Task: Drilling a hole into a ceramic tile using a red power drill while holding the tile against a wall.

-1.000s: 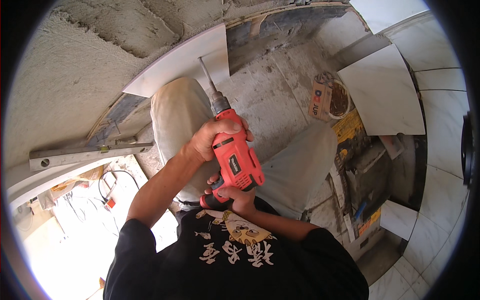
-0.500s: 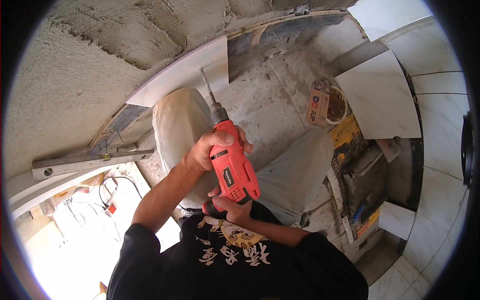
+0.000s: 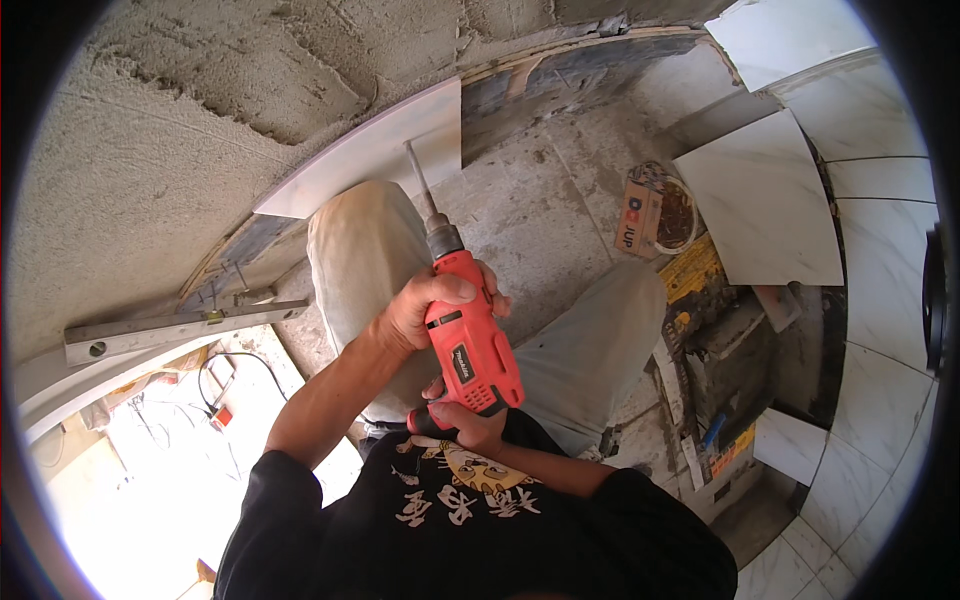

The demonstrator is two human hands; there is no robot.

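Note:
A red power drill [image 3: 470, 350] points up and away from my body, its long bit [image 3: 422, 180] reaching a white tile panel [image 3: 380, 150] set against the low wall. The bit's tip meets the panel's face or lies just in front of it; I cannot tell which. My left hand [image 3: 440, 300] wraps the front of the drill body, behind the dark chuck. Around the rear grip near my shirt, my right hand [image 3: 470, 425] is closed; its finger on the trigger is hidden.
A metal spirit level [image 3: 180, 330] lies at left beside a bright opening with cables. Rough mortar wall [image 3: 200, 120] rises behind the panel. To the right are a cardboard box [image 3: 637, 215], a round bucket [image 3: 678, 215], a large leaning tile [image 3: 765, 205] and a blue-handled tool [image 3: 713, 430].
The view has shifted slightly. Both hands keep the same hold on the drill, and its bit stays at nearly the same spot on the panel.

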